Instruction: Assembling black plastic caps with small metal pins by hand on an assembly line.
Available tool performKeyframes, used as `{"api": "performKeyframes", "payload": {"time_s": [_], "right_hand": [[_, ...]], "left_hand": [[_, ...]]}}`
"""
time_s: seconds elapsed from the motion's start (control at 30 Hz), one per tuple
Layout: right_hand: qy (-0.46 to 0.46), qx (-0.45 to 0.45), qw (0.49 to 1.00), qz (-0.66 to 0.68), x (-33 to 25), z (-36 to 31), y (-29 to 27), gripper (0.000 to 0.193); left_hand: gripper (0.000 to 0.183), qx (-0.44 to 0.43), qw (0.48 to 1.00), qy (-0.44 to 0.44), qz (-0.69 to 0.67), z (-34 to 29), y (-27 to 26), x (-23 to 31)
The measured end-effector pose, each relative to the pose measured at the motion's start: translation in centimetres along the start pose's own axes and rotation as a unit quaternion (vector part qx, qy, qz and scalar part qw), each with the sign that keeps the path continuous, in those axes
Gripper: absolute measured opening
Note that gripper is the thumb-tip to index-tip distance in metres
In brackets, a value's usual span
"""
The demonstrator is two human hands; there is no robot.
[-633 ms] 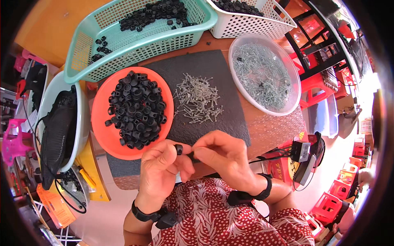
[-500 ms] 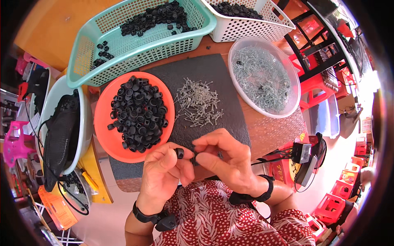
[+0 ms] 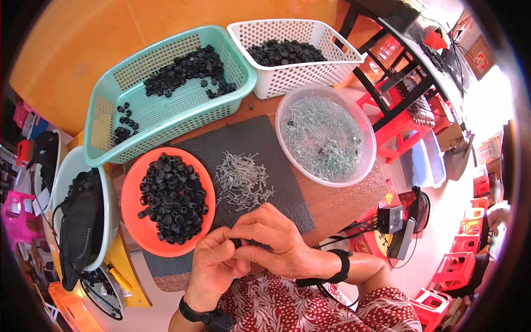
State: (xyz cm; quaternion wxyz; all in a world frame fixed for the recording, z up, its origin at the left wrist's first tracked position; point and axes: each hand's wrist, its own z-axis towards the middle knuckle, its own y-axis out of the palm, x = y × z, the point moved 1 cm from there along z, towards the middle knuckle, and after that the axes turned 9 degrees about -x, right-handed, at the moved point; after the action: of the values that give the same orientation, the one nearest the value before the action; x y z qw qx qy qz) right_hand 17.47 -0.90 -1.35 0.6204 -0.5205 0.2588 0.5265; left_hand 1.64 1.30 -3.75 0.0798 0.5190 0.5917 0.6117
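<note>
Just in front of my chest both hands meet. My left hand (image 3: 212,268) is closed, with thumb and fingers pinching a small black plastic cap (image 3: 236,242). Against it, the fingertips of my right hand (image 3: 276,243) are pressed together, partly covering the cap; what they grip is hidden. An orange-red bowl (image 3: 130,224) to the left holds a heap of similar black caps (image 3: 174,196). Beyond my right hand, a loose pile of silver screws (image 3: 242,178) lies on a dark mat (image 3: 287,193).
Behind stand a green basket (image 3: 166,128) and a white basket (image 3: 293,80), both holding black parts. A clear round tub (image 3: 362,160) of screws is at right. On the left, a pale basin (image 3: 109,221) holds a black mesh item (image 3: 83,227). Red stools (image 3: 456,271) line the right.
My right hand has moved left, bringing its fingertips onto the cap in my left hand. The whole view has shifted, so the table and containers sit lower in the picture.
</note>
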Motion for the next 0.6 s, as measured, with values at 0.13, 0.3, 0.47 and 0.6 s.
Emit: {"api": "performKeyframes", "payload": {"time_s": [0.13, 0.3, 0.47, 0.6], "right_hand": [[-0.015, 0.003, 0.999, -0.029, 0.7, 0.2, -1.6, 0.022], [0.092, 0.048, 0.992, -0.072, 0.6, 2.6, -6.9, 0.024], [0.169, 0.134, 0.975, -0.059, 3.3, 9.2, -15.3, 0.021], [0.112, 0.192, 0.962, -0.16, 6.8, 14.4, -21.0, 0.024]], "left_hand": [[0.042, -0.028, 0.999, -0.01, -0.011, 0.9, 0.7, -0.1], [0.041, -0.023, 0.991, -0.009, 0.128, 1.0, 1.1, 0.6], [0.029, 0.002, 0.977, -0.041, 0.211, 0.6, 0.0, -0.6], [0.026, -0.013, 0.977, -0.028, 0.209, 0.7, -0.3, -1.2]]}}
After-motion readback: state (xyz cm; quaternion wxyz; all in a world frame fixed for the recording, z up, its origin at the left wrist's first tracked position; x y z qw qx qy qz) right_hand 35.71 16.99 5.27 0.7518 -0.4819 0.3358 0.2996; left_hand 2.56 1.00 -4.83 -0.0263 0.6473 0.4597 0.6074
